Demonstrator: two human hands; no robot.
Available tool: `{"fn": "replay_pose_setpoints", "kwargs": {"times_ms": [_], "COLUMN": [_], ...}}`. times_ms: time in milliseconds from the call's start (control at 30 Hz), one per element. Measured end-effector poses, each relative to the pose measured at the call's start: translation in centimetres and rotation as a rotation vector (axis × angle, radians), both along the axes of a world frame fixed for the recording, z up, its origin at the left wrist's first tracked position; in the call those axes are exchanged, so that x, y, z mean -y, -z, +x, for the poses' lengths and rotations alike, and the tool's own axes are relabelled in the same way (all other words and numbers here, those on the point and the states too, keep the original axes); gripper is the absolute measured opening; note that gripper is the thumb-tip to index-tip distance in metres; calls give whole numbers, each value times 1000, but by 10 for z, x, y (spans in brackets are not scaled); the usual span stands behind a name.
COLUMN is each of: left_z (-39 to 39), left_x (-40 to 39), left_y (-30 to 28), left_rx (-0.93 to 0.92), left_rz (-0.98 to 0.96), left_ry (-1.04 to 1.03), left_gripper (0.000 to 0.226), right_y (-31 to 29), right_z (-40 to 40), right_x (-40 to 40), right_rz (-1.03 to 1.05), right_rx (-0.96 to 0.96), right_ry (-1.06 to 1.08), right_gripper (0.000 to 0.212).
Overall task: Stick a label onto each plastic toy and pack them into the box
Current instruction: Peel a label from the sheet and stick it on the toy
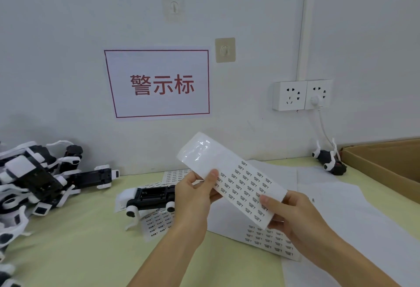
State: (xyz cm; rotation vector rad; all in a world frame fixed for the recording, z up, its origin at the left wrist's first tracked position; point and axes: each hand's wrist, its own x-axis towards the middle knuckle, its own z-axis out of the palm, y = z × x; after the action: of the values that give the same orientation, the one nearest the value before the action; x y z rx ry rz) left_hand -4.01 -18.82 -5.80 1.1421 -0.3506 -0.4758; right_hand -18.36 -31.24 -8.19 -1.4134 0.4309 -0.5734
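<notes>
Both hands hold a long white label sheet (236,179) up above the table; its upper part is bare glossy backing, its lower part carries rows of small printed labels. My left hand (195,198) pinches the sheet's left edge with thumb on top. At the lower right end, my right hand (293,216) grips it. A black-and-white plastic toy (147,198) lies on the table just left of my left hand. A pile of several similar toys (34,182) sits at the far left. The open cardboard box (372,166) stands at the right edge.
More label sheets (270,239) and white paper (341,207) lie under my hands. A single toy (329,161) lies by the wall next to the box. Wall sockets (302,94) with a plugged-in cable and a red-bordered sign (159,84) are behind the table.
</notes>
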Motion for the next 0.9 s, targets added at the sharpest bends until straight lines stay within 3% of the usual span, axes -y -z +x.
{"fn": "replay_pose_setpoints", "kwargs": {"times_ms": [267,333,433,533,667,900], "left_z": [8,11,5,-17,-38,-38], "left_x": [-3,-3,-2,5,13,12], "left_y": [2,2,2,1,9,17], "left_rx": [-127,-116,203,597,962,1119], "left_rz": [72,147,368,360,376,380], "left_ry": [25,-94,-307,-163,-36,-56], "left_gripper": [19,29,26,14,11,13], "right_y": [2,3,2,1,-3,-5], "right_z": [2,1,0,1,0,-1], "right_x": [5,8,7,-1,-11,-12], "right_rz": [-2,-42,-158,-234,-290,-255], "right_rx": [49,36,15,21,55,40], "right_ry": [259,370,413,345,213,225], "right_gripper": [12,10,10,15,24,20]}}
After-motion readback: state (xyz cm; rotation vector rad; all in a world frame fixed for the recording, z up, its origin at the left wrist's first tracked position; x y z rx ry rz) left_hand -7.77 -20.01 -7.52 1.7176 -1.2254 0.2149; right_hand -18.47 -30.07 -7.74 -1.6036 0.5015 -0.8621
